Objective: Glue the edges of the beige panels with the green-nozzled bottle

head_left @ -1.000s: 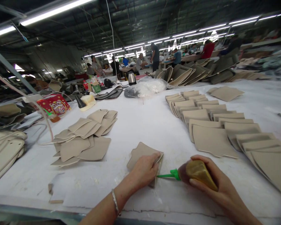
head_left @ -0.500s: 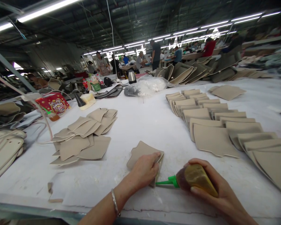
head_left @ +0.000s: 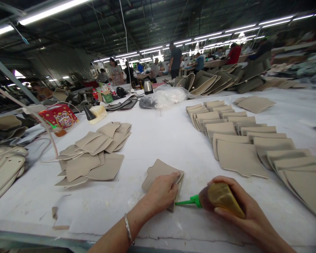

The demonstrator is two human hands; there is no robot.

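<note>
A beige leather-like piece (head_left: pixel 156 172) lies on the table in front of me. My left hand (head_left: pixel 164 189) is closed on its right side, fingers curled and the index fingertip pressing near the right corner. Part of the piece is hidden under that hand. My right hand (head_left: pixel 239 200) is wrapped around a squeeze bottle (head_left: pixel 221 198) of amber-brown liquid, tipped on its side. Its thin green nozzle (head_left: pixel 186 202) points left, with the tip at the lower right edge of the piece; whether it touches I cannot tell.
To the left lies a loose pile of similar beige pieces (head_left: pixel 92 151). Overlapping rows of pieces (head_left: pixel 237 154) extend along the right. Farther back are a clear plastic bag (head_left: pixel 165 95), a kettle (head_left: pixel 147 86) and a red box (head_left: pixel 59 116). Several people work in the background.
The green nozzle tip has shifted very slightly up along the piece's edge, and the bottle lies a little flatter. My left hand keeps its place on the piece.
</note>
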